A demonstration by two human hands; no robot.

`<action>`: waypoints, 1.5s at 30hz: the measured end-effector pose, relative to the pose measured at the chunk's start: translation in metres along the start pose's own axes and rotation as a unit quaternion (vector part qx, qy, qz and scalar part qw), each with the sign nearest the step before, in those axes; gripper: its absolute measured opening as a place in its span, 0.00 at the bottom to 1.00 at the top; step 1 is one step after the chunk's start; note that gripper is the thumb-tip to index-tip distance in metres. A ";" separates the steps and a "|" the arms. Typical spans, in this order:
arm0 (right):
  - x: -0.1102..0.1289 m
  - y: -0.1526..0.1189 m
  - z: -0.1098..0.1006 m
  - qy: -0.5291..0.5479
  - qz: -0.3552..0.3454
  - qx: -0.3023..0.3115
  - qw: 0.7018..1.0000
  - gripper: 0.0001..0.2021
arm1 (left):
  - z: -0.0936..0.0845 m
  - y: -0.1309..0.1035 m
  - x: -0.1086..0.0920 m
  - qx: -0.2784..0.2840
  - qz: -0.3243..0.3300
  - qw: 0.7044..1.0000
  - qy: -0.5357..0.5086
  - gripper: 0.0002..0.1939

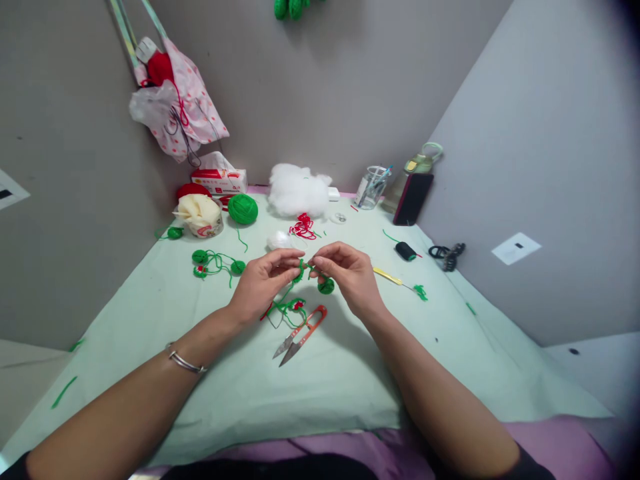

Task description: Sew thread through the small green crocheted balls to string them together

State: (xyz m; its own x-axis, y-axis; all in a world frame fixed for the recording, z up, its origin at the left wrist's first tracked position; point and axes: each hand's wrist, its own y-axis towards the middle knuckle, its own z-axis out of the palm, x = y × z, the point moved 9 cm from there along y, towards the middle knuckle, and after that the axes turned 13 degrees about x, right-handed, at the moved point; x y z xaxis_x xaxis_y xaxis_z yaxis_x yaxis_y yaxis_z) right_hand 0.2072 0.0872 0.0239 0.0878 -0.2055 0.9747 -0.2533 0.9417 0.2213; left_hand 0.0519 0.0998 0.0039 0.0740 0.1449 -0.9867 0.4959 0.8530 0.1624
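Note:
My left hand (265, 281) pinches a small green crocheted piece (299, 272) between thumb and fingers. Close beside it, my right hand (349, 272) has its thumb and fingertips pressed together on green yarn at the piece's right side. A round green crocheted ball (326, 286) sits just under the right fingers. Below the hands lie orange-handled thread snips (314, 323), blades toward the lower left, and a green and red crocheted bit (298, 305) with loose yarn. Whether a needle or hook is between the fingers is too small to tell.
White stuffing (297, 191), a green yarn ball (243, 209), a tissue box (220, 180) and a glass jar (373, 189) stand at the back. A phone (413, 199) leans against a bottle. A yellow-handled hook (387, 276) lies right of the hands.

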 end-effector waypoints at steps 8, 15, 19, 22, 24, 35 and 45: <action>0.007 -0.002 0.004 -0.039 -0.002 -0.008 0.999 0.12 | 0.002 0.000 0.000 0.008 -0.003 1.000 0.005 0.16; 0.009 -0.004 0.005 -0.061 -0.007 -0.010 0.998 0.12 | 0.002 0.000 0.002 0.010 -0.006 1.000 0.006 0.16; 0.007 -0.006 0.006 -0.089 -0.012 -0.015 0.996 0.10 | 0.001 0.000 0.002 0.004 -0.002 1.000 0.015 0.15; 0.005 -0.006 0.005 -0.098 -0.011 -0.017 0.995 0.10 | 0.000 0.000 -0.001 0.002 0.001 1.000 0.023 0.14; 0.003 -0.005 0.004 -0.091 -0.008 -0.017 0.996 0.10 | -0.002 0.000 -0.001 -0.004 -0.001 1.000 0.018 0.13; -0.004 -0.002 0.012 -0.071 -0.013 0.000 0.997 0.12 | -0.001 0.006 0.017 0.023 -0.045 0.996 -0.080 0.17; 0.018 -0.007 0.009 -0.209 -0.106 -0.017 0.972 0.06 | -0.010 0.004 0.012 -0.020 -0.039 0.993 -0.113 0.18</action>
State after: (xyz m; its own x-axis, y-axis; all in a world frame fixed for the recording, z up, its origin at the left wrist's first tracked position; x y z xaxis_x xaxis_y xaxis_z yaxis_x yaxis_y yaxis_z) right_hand 0.2016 0.0749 0.0399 -0.2670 -0.4789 0.8362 -0.2397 0.8735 0.4238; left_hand 0.0467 0.1099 -0.0067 0.2313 -0.0343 -0.9723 0.4727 0.8774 0.0815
